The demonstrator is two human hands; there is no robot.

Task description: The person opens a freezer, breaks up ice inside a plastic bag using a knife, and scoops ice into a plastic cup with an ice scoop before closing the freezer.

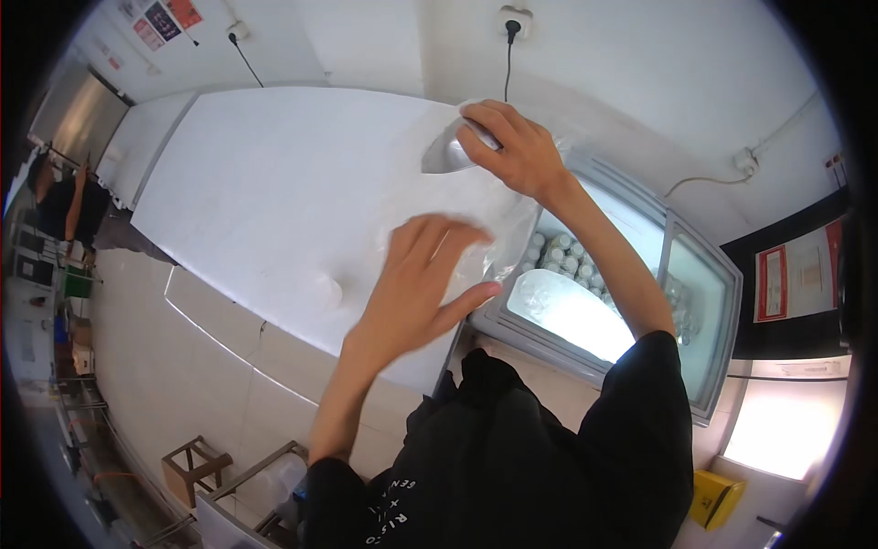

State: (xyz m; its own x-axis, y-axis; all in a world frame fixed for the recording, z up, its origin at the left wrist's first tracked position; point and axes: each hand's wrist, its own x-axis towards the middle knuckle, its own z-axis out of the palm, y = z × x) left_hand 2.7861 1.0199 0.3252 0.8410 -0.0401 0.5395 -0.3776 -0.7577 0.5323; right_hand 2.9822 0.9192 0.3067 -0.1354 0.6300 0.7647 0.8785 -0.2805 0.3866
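My right hand [514, 151] is closed round a shiny metal scoop-like tool [448, 154] near the back right of the white surface [265, 174]. Clear plastic film [498, 215] lies wrinkled beneath and beside both hands. My left hand [416, 284] is over the surface's front right part, palm down, its fingers apart and slightly blurred, with nothing seen in it. A small white round thing [323, 291] rests on the surface to its left.
At the right, a glass-topped chest freezer [722, 274] holds several round-topped containers [562, 256]. A person [78, 201] is at the far left. A brown stool [194, 465] stands on the floor. Plugged cords hang from wall sockets [515, 20].
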